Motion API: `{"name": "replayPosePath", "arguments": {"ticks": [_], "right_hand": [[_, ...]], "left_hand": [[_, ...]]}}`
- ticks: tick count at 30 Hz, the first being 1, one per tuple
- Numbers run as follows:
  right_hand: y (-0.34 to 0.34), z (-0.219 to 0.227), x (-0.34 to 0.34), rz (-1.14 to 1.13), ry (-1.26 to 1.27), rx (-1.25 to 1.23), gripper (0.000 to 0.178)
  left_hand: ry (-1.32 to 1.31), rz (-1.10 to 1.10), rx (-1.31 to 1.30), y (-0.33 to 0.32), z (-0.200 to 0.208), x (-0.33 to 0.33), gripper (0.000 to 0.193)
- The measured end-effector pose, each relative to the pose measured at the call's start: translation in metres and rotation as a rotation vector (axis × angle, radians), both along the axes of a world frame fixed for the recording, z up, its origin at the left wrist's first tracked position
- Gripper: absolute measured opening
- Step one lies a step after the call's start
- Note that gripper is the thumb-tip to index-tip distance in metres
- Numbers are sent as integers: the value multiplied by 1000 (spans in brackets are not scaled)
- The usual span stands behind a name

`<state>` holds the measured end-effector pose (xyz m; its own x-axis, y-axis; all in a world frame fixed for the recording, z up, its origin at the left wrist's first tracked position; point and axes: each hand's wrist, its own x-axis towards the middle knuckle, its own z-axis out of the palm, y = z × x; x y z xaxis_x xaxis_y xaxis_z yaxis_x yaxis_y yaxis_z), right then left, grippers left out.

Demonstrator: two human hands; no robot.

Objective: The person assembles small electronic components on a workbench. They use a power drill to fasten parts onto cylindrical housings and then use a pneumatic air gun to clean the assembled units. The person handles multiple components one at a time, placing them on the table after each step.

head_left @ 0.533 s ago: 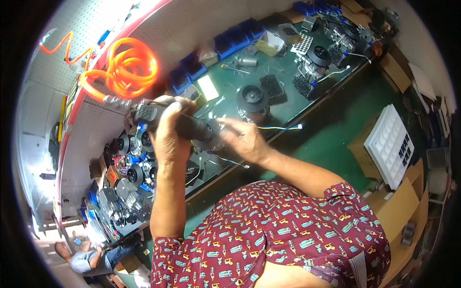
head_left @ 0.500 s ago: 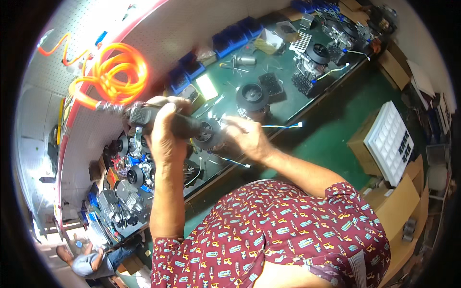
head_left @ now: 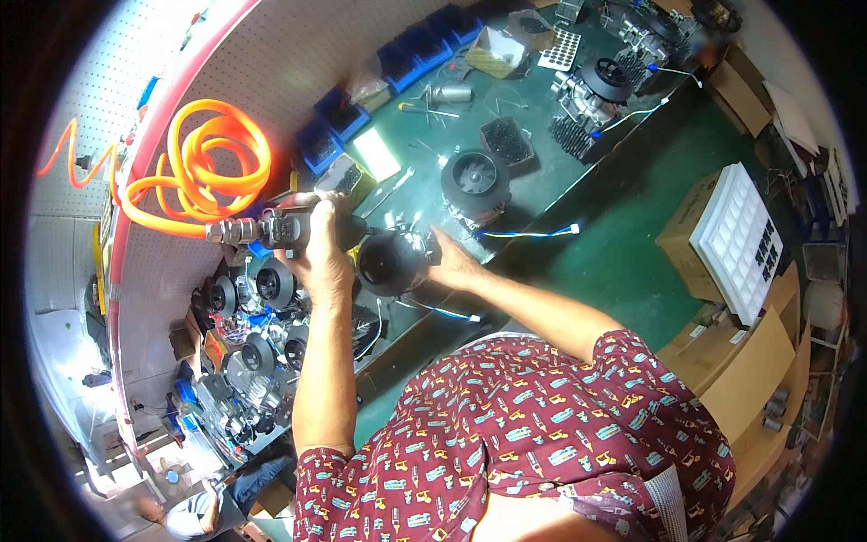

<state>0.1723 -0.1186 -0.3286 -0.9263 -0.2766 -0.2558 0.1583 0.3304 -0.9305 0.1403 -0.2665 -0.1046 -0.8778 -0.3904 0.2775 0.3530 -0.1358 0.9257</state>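
Observation:
My left hand (head_left: 325, 257) is wrapped round a black air-powered screwdriver (head_left: 287, 229), its metal hose fitting pointing left. The nose end of the tool lies beside the upper left of a black fan wheel (head_left: 386, 264). That wheel belongs to a small metal motor unit (head_left: 417, 242) on the near part of the bench. My right hand (head_left: 454, 264) grips the right side of this unit, with some fingertips hidden behind it. Wires with a white plug (head_left: 474, 318) hang from the near side. A second fan unit (head_left: 475, 182) stands just beyond, to the right.
An orange coiled air hose (head_left: 217, 163) hangs at the left. Blue bins (head_left: 397, 68) line the back of the green bench (head_left: 433, 135). More motor units (head_left: 257, 352) crowd the left end, others (head_left: 601, 86) the far right. White trays (head_left: 736, 244) and cartons stand right; a person (head_left: 194, 510) sits lower left.
The air screwdriver has shifted off the fan wheel, which now shows more fully and faces up toward me. My right hand has moved slightly down along the unit's side.

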Motion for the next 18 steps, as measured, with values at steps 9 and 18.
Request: {"name": "replayPosePath", "arguments": {"ticks": [9,18], "right_hand": [[-4,32,1,-2,61,-263,101],[-9,-14,4,-6,32,-347,101]], "left_hand": [[-19,34,-15,-8,-15,-6,15],[-32,-38,-95,-5,-18,-6,19]]}}
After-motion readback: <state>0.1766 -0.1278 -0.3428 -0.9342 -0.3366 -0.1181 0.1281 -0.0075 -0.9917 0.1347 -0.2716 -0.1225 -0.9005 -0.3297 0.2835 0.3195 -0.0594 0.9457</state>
